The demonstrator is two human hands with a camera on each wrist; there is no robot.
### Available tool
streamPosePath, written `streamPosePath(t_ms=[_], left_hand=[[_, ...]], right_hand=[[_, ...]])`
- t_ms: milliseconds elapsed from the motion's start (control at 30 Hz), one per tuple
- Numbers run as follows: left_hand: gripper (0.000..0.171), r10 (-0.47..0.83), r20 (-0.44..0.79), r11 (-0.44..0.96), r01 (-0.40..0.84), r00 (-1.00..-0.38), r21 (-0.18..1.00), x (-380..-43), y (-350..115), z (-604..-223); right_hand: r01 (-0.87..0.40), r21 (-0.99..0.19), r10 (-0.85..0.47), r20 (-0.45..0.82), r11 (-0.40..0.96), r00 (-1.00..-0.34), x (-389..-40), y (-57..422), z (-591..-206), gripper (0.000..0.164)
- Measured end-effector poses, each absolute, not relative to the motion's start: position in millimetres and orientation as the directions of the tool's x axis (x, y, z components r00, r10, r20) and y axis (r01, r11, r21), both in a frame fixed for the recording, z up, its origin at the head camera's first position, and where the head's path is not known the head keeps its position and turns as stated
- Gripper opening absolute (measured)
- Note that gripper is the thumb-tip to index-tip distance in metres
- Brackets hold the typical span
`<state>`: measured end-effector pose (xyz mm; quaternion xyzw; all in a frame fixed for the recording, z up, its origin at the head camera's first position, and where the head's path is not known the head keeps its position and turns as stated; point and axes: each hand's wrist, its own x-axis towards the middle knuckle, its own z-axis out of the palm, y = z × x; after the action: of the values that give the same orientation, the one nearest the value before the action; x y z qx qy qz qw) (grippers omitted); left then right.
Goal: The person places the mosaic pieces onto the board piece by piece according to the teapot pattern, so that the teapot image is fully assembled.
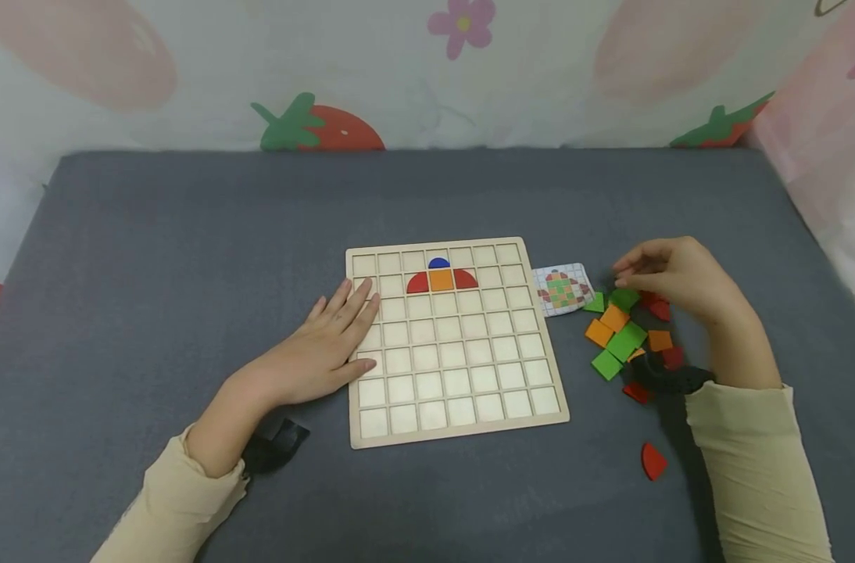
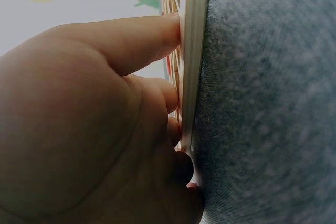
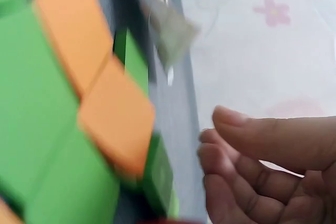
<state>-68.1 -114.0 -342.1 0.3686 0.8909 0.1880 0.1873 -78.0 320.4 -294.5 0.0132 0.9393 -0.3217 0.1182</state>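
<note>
My left hand (image 1: 315, 352) lies with spread fingers on the left edge of a wooden grid board (image 1: 463, 432); in the left wrist view its thumb (image 2: 152, 32) touches the board's rim (image 2: 194, 51). Near the top of the grid sit a blue half-round piece (image 1: 438, 263), an orange square (image 1: 441, 280) and two red quarter-round pieces, one on each side of the square. My right hand (image 1: 684, 277) hovers at the far end of a pile of loose pieces, fingers loosely bent, nothing showing between thumb and fingertips. Green pieces (image 1: 626, 339) and orange pieces (image 3: 118, 114) lie below it.
A small pattern card (image 1: 564, 289) pokes out at the board's right side, close to the pile. One red quarter-round piece (image 1: 653, 461) lies apart, nearer the front. A grey cloth (image 1: 188, 234) covers the table, and a printed curtain (image 1: 540, 78) hangs behind it.
</note>
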Motion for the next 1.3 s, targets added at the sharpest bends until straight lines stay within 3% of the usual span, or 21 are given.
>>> streamPosePath(t_ms=[667,933,1300], left_hand=[[0.072,0.729,-0.199,0.655,0.581,-0.655,0.483,-69,-115,-341],[0.072,0.724,-0.197,0.656,0.571,-0.661,0.493,-68,-115,-342],[0.072,0.729,-0.186,0.651,0.584,-0.659,0.484,-69,-115,-343]], right_hand=[[0.119,-0.587,-0.097,-0.323,0.801,-0.941,-76,341,-307,0.032],[0.079,-0.568,-0.12,-0.305,0.819,-0.945,-77,337,-307,0.029],[0.112,-0.57,-0.052,-0.263,0.814,-0.963,-73,340,-305,0.017]])
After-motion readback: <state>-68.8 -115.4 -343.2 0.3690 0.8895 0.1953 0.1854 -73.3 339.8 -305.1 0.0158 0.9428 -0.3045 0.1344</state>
